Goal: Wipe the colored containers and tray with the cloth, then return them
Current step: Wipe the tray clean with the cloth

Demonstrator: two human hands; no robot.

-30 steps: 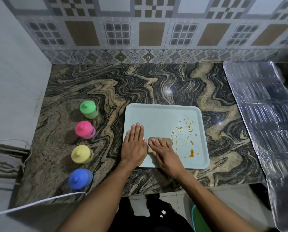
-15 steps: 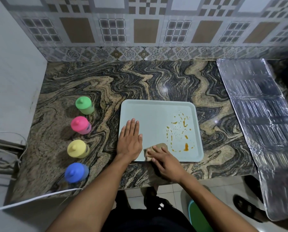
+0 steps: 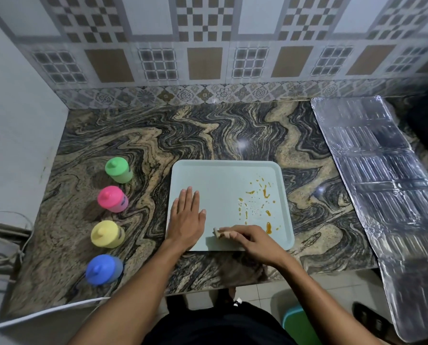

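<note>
A pale blue tray (image 3: 222, 175) lies on the marble counter, with orange-brown stains (image 3: 260, 202) on its right half. My left hand (image 3: 186, 219) lies flat, fingers together, on the tray's left part. My right hand (image 3: 251, 241) is closed over a small tan cloth (image 3: 219, 234) at the tray's near edge, just left of the stains. A green container (image 3: 118, 169), a pink container (image 3: 112, 199), a yellow container (image 3: 106, 234) and a blue container (image 3: 103, 269) stand in a line left of the tray.
A shiny foil-covered sheet (image 3: 387, 185) covers the counter's right side. A tiled wall (image 3: 208, 61) rises behind, a plain wall (image 3: 11, 135) on the left. A white cable (image 3: 41, 313) crosses the near left corner. The counter's front edge is just below my wrists.
My right hand has pulled the cloth toward the tray's near edge and curled over it. My left hand stays pressed on the tray. The camera view has shifted slightly.
</note>
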